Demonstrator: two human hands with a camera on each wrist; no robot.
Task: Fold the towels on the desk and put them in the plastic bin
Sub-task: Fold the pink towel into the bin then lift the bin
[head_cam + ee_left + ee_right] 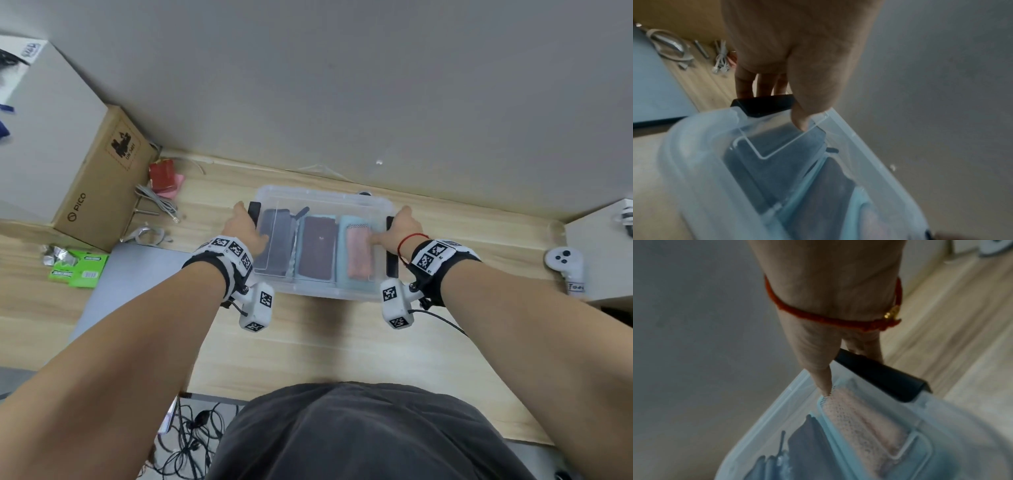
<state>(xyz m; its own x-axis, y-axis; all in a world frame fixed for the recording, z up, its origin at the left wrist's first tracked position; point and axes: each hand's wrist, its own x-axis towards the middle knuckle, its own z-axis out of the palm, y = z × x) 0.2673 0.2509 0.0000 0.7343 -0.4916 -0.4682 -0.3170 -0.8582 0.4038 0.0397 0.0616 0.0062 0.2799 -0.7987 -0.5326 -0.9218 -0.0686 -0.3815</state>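
A clear plastic bin (325,195) with its lid on stands at the back of the wooden desk. Through the lid I see a folded dark grey towel (277,240), a maroon towel (317,250) and a pink towel (359,253) lying on a teal one. My left hand (245,224) grips the black latch (764,104) at the bin's left end, thumb on the lid (701,146) and fingers behind the latch. At the right end my right hand (404,229) grips the other black latch (879,376), its thumb tip on the lid above the pink towel (859,418).
A PICO cardboard box (99,185), grey cables (157,202) and a red packet (162,174) lie left of the bin. Green packets (80,269) sit further left. A white controller (565,265) and a white box (603,246) stand to the right. The wall rises right behind the bin.
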